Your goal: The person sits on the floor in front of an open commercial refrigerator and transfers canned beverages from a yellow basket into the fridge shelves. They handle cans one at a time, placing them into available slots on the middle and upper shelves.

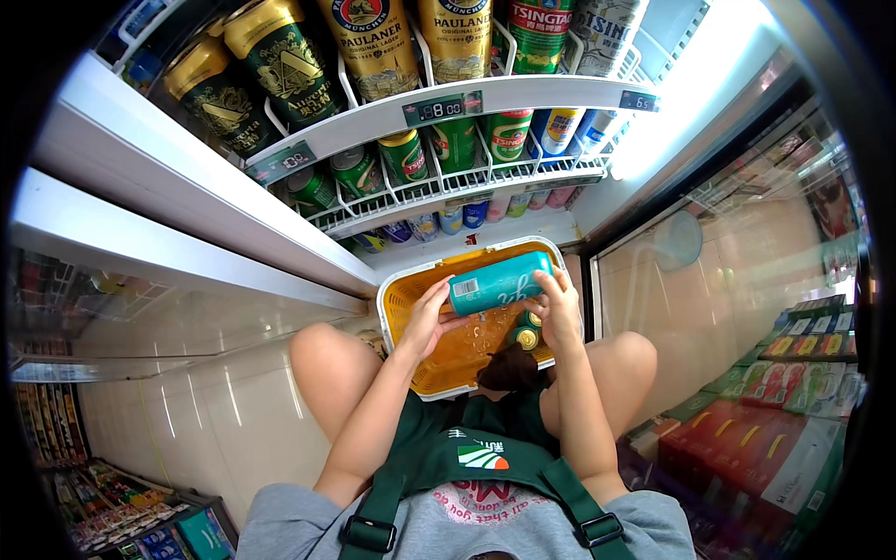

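A tall teal drink can (493, 287) lies tilted sideways between my two hands, above a yellow plastic basket with a white rim (387, 318). My left hand (430, 318) grips the bottom end near the barcode, its fingers partly under the can. At the other end, my right hand (558, 301) holds the can with fingertips on its side. Down in the basket stand a few small green-and-gold containers (526, 339), partly hidden by my right hand. Wet drops or clear bits show on the basket floor. A dark brown object (509, 367) overlaps the basket's near edge.
An open drinks cooler stands ahead, its wire-fronted upper shelf (448, 98) holding Paulaner cans (371, 42). Tsingtao cans (509, 133) fill the shelf below, with small cans (476, 212) lowest. Glass doors (630, 231) flank my knees. Red cartons (735, 448) are stacked at right.
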{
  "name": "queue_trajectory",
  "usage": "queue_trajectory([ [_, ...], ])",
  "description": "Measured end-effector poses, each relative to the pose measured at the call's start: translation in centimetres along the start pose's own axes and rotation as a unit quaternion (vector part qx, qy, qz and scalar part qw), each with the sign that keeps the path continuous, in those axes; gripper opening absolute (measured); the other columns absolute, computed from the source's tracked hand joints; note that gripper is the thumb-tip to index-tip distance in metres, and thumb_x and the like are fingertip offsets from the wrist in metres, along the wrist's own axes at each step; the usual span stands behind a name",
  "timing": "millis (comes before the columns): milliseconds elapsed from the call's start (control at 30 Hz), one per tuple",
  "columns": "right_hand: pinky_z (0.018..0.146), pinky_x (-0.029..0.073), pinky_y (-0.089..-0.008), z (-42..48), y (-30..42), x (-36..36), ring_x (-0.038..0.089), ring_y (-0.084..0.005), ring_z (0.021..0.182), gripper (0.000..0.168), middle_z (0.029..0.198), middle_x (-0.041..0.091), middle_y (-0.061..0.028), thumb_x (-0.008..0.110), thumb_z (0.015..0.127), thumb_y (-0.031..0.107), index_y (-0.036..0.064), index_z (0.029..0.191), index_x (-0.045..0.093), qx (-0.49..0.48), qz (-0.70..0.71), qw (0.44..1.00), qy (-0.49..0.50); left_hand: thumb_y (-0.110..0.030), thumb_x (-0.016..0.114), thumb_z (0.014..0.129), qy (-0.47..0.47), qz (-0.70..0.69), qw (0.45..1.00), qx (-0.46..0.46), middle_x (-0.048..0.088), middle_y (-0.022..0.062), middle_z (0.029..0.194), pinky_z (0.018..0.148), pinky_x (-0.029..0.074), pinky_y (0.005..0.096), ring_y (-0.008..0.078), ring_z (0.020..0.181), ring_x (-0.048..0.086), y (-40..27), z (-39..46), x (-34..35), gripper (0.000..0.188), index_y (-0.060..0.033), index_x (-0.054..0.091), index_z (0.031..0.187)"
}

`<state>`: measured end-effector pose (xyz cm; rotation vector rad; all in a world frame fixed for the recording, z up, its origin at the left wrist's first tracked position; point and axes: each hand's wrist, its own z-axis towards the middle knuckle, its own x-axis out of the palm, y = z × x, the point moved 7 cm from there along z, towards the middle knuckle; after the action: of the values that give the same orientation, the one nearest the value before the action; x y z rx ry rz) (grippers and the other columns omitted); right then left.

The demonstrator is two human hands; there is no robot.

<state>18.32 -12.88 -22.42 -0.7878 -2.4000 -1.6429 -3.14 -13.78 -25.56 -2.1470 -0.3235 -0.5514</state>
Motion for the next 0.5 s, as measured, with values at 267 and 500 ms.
queue_trajectory([
  [267, 0.102, 0.044, -0.045, -1.8, -1.2, 2.2, 0.053, -0.0259, 0.111, 0.071, 0.115, 0.054, -0.0117, 0.066, 0.08, 0.052, -0.001, 0.124, 0.046, 0.17, 0.262, 0.95, 0.022, -0.011, 0.054, 0.095, 0.079, 0.119, 0.975, 0.171, 0.053, 0.0058, 0.107, 0.085, 0.053, 0.0319, 0.0173, 0.097, 0.062, -6.8, -8.1, 7.5, 0.038, -0.0049, 0.046, 0.132],
  [500, 0.105, 0.042, -0.0438, -5.2, -2.6, 6.5, 0.05, -0.0293, 0.122, 0.07, 0.131, 0.049, -0.0168, 0.052, 0.09, 0.054, -0.002, 0.13, 0.042, 0.243, 0.345, 0.891, 0.166, -0.003, 0.062, 0.088, 0.059, 0.189, 0.947, 0.252, 0.052, 0.0069, 0.102, 0.074, 0.056, 0.0263, 0.0143, 0.087, 0.064, -8.9, -10.9, 10.1, 0.038, -0.0027, 0.049, 0.123],
])
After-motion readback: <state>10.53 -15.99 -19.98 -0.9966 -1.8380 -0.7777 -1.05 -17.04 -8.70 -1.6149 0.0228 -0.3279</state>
